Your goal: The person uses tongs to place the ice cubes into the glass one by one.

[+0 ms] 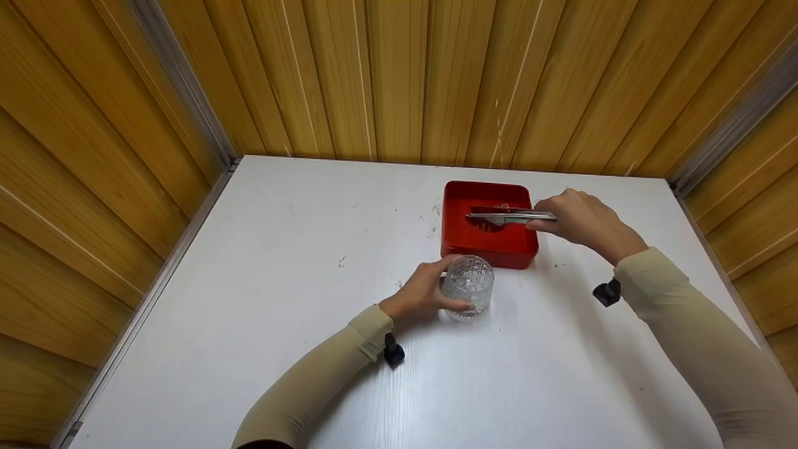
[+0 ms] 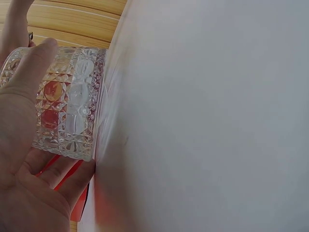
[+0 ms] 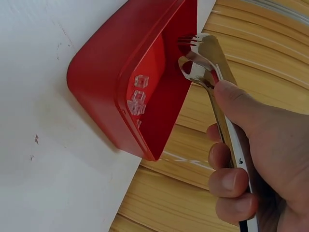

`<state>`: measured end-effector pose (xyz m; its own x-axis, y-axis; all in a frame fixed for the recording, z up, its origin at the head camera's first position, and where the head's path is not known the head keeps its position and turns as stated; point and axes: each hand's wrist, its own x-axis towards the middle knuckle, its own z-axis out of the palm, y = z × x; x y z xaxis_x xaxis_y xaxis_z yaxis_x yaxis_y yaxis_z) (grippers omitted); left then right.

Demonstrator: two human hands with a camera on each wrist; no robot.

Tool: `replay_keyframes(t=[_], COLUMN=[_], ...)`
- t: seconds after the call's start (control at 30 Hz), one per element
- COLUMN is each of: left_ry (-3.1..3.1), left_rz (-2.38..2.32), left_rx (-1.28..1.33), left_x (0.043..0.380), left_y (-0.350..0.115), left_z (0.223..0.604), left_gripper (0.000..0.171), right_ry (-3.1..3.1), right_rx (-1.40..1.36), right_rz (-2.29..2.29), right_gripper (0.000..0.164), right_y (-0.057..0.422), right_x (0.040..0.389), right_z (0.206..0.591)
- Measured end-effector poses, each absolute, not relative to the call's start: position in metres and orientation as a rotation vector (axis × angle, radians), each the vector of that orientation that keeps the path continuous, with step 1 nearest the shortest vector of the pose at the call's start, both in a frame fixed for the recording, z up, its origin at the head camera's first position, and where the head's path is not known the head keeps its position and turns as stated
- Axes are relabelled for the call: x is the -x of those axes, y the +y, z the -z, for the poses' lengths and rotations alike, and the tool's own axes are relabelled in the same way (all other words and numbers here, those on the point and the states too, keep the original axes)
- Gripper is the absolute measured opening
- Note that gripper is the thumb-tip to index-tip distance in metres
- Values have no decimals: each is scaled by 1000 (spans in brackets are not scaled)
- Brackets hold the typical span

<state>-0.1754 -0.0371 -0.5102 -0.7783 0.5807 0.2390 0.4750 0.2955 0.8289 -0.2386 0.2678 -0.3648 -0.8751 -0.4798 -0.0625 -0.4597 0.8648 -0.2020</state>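
Note:
My left hand [image 1: 421, 292] holds a clear cut-glass tumbler [image 1: 471, 284] from its left side, thumb and fingers around it. The tumbler stands upright on the table, just in front of a square red box [image 1: 489, 257]. In the right wrist view, several clear ice-like cubes [image 3: 139, 95] lie inside the box. My right hand [image 1: 583, 219] grips metal serving tongs [image 1: 514, 216], their tips over the box. One tip is pronged like a fork and the other rounded. The tips are slightly apart, and nothing shows between them.
The white table [image 1: 280, 268] has small dark marks on it. Yellow wood-patterned panels [image 1: 399, 81] rise behind it and on both sides, with metal corner posts [image 1: 181, 75]. Small black devices [image 1: 394, 350] sit at both wrists.

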Motion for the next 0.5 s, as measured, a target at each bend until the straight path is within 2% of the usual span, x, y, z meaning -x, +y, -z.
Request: replay_keyframes(t=[0.5], left_ry=[2441], left_rz=[-1486], left_rx=[-990], left_x=[176], left_y=[-36], left_z=[506], left_gripper=[84], right_ry=[2880], right_rx=[642], right_rz=[242], right_gripper=[22], right_y=[269], right_x=[265], right_z=[370])
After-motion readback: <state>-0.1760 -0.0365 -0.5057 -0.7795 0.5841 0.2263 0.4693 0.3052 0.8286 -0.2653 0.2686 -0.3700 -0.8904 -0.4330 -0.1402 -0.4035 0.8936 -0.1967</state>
